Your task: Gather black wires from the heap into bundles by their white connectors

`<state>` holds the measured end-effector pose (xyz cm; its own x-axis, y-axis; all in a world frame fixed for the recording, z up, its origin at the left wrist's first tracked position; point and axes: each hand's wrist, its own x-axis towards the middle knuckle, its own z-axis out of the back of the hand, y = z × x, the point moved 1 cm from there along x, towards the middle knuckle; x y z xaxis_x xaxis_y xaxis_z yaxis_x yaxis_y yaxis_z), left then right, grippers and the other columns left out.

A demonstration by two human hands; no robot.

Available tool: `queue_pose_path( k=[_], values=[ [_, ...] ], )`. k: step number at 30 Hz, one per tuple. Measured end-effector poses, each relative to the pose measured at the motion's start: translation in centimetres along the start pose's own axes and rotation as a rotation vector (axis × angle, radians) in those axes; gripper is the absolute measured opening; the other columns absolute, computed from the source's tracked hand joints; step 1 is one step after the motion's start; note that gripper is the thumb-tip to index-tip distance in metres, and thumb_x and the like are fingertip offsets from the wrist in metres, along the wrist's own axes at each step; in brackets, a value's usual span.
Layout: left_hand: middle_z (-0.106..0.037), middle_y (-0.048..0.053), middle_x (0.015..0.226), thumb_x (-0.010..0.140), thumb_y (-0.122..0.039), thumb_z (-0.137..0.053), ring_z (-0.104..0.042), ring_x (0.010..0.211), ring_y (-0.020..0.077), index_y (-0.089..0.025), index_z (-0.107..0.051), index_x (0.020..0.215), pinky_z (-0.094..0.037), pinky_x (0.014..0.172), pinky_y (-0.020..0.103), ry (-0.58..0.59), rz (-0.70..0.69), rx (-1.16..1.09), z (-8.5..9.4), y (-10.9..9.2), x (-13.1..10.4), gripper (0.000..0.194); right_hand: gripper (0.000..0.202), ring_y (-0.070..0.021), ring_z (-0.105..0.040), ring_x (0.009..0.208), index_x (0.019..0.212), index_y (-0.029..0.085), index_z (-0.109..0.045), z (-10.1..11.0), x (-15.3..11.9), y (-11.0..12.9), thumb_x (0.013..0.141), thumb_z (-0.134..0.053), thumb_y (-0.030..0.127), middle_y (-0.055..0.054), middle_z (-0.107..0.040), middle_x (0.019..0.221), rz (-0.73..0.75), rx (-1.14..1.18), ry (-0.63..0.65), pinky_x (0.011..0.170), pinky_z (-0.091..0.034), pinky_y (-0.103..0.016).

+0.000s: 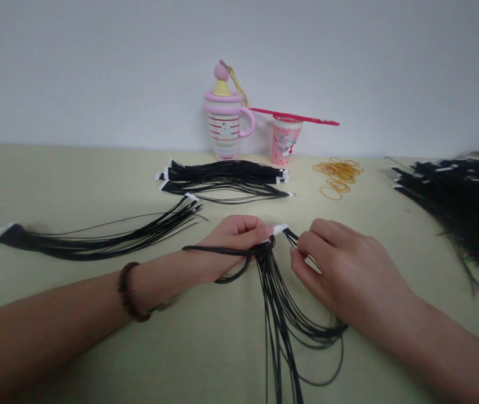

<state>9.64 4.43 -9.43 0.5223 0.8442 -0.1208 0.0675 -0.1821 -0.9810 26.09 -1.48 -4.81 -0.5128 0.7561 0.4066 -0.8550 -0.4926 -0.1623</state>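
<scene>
My left hand (235,241) is closed on a bundle of black cords (275,303) near its white-tagged end (280,229). A loop of the cords lies across that hand and wrist, and the rest hang down toward the front edge of the view. To the right of the tag, my right hand (332,258) pinches a few thin black strands between thumb and fingers. Further left on the table lies another black cord bundle (96,244) with white ends.
Tied black bundles (226,173) lie behind my hands. A pink-lidded striped mug (225,126) and a pink cup (285,140) with a red stick across it stand by the wall. Yellow rubber bands (340,171) and a large black cord pile (462,196) are at the right.
</scene>
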Motion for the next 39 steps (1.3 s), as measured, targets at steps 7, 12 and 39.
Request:
queue_pose_path(
  k=[7,12,39],
  values=[
    [-0.038,-0.005,0.058,0.075,-0.041,-0.059,-0.032,0.053,0.0056,-0.013,-0.051,0.066,-0.021,0.049,0.02,0.035,-0.024,0.095,-0.1,-0.3,-0.1,0.03,0.017,-0.0207,-0.059,0.091,0.072,0.011,-0.055,-2.4,0.2,-0.1,0.083,-0.043,0.01,-0.017,-0.06,0.097,0.138,0.28,-0.213,0.082,-0.051,-0.034],
    [-0.041,-0.005,0.058,0.075,-0.038,-0.06,-0.034,0.053,0.0052,-0.012,-0.053,0.067,-0.023,0.05,0.02,0.041,-0.022,0.045,0.0,0.1,0.0,0.029,0.014,-0.0195,-0.059,0.089,0.075,0.011,-0.054,-2.5,0.3,-0.2,0.083,-0.044,0.008,-0.015,-0.06,0.092,0.152,0.318,-0.189,0.08,-0.052,-0.032],
    [-0.057,-0.002,0.056,0.074,-0.012,-0.059,-0.05,0.047,0.0047,-0.01,-0.057,0.067,-0.039,0.045,0.015,-0.235,0.162,-0.456,0.0,-1.2,0.6,0.007,0.029,-0.0125,-0.047,0.06,0.065,0.015,-0.055,-2.1,-0.4,-0.2,0.089,-0.043,0.028,-0.001,-0.053,0.061,0.484,0.297,-0.053,0.063,-0.037,-0.029]
  ],
)
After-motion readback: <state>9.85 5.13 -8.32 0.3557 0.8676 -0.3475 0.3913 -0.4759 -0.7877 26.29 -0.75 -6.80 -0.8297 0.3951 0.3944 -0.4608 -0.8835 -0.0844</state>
